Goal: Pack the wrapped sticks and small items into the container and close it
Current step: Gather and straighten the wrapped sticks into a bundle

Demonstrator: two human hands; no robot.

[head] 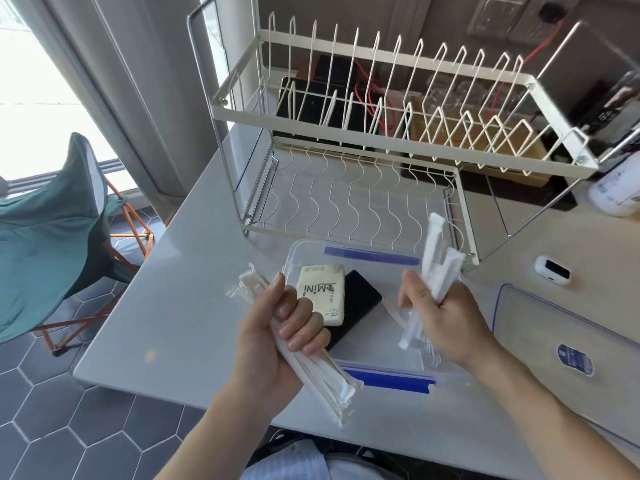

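Container [349,252]: clear plastic box with blue clip strips on its far and near sides; I see it open on the table [173,306], just in front of the dish rack [363,109]. I judge it rigid and light, best steadied by a wall or rim.
Lid [568,327]: clear, lying flat on the table to the right of the container, apart from it; not yet fitted. I judge it stiff and best held by its edges.
Left bundle of wrapped sticks [332,386]: my left hand [277,344] is clenched round its middle, above the container's near-left corner. Long axis runs from far-left to near-right, the near end pointing down toward me. I judge it light, stiff lengthwise, with slick wrappers that can slide loose; a mid-length hold suits it.
Right bundle of wrapped sticks [440,261]: my right hand [446,320] grasps it near the lower third, over the container's right part. It stands nearly upright, its top tilted away and fanning apart. I judge it liable to splay.
Black item [356,299]: flat, inside the container, lying diagonally.
Tissue pack [322,292]: soft, inside the container, touching the black item's left edge; long axis runs near to far.
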